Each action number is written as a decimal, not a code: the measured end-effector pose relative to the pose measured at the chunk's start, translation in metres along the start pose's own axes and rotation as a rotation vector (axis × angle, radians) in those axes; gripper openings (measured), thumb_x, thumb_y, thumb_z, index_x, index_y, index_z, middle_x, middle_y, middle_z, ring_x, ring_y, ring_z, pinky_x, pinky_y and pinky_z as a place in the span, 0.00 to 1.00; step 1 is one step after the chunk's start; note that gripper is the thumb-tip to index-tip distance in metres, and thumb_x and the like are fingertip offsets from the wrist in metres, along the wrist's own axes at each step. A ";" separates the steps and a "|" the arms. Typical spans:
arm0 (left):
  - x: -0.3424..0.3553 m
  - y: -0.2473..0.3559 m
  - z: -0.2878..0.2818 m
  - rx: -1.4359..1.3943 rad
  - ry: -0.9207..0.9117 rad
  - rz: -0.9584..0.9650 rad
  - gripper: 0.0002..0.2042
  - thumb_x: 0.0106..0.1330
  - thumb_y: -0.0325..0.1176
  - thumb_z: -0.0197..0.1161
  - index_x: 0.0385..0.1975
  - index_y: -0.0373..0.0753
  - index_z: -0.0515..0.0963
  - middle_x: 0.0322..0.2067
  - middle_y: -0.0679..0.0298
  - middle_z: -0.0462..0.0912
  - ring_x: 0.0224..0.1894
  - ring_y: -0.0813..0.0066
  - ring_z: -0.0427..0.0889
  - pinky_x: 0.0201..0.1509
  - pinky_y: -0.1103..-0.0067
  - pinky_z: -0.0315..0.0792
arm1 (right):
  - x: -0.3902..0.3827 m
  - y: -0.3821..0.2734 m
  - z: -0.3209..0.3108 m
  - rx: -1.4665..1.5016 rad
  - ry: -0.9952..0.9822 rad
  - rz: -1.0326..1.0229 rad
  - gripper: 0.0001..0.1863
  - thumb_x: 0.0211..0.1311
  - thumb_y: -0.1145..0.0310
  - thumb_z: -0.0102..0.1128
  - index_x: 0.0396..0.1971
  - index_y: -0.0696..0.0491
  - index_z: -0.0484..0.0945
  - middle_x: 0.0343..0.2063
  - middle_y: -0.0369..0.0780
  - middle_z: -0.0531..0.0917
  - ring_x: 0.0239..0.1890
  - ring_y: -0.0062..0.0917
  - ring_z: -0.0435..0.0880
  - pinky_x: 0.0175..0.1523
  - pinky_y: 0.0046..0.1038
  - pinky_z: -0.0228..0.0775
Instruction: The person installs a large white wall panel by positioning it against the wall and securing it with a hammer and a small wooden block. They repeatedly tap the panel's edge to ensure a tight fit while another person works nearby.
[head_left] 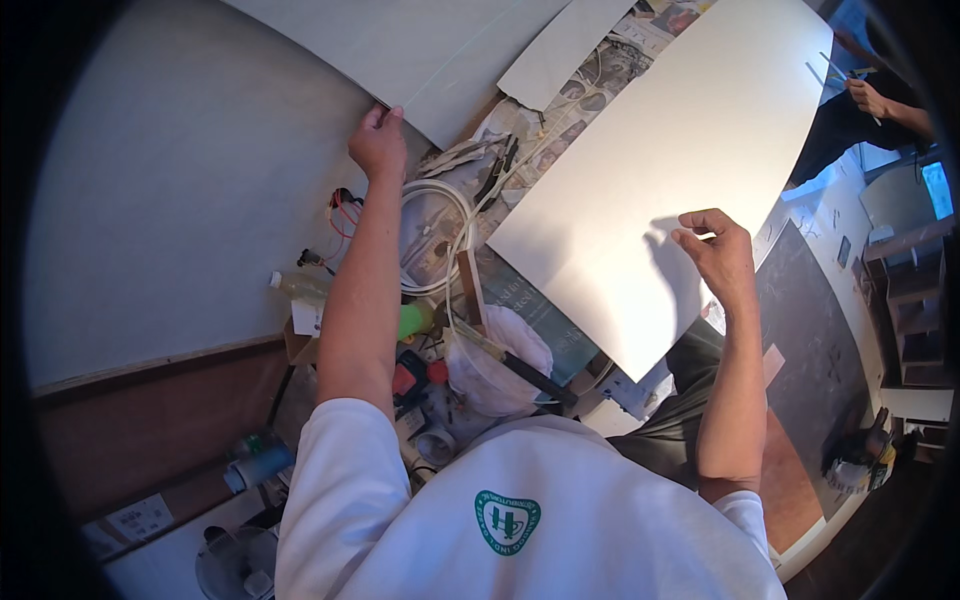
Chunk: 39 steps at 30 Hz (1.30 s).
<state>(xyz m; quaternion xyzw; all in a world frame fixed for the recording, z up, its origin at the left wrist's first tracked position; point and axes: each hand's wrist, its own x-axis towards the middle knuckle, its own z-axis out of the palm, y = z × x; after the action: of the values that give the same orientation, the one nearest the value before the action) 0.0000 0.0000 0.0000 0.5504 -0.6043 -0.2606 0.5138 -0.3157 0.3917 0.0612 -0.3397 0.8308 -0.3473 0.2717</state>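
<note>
My left hand (378,145) reaches far forward, its thumb and fingers closed on the near edge of a white panel (400,45) with a thin line drawn across it. My right hand (722,258) is raised over a second large white sheet (660,170). Its fingers are curled, with a small gap between thumb and forefinger, and I see nothing between them. The hand's shadow falls on the sheet beside it. A narrower white piece (560,50) lies between the two panels.
Below my left hand are a coil of white cable (408,270), a bottle (300,287), a hammer (520,368) and a crumpled plastic bag (495,375). Newspaper (590,110) covers the surface between the panels. At the far right, another person's hand (868,97) holds a thin stick.
</note>
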 end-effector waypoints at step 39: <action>-0.008 0.031 -0.022 -0.306 -0.121 -0.227 0.15 0.70 0.24 0.62 0.54 0.28 0.80 0.41 0.60 0.86 0.39 0.75 0.85 0.46 0.79 0.82 | 0.000 -0.001 0.036 -0.035 -0.014 -0.044 0.15 0.56 0.68 0.74 0.42 0.58 0.87 0.36 0.46 0.88 0.37 0.31 0.88 0.45 0.31 0.79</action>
<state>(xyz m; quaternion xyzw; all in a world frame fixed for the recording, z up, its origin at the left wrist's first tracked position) 0.0067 0.0213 0.0323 0.5140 -0.5214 -0.4381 0.5215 -0.2909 0.3771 0.0403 -0.3648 0.8272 -0.3363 0.2639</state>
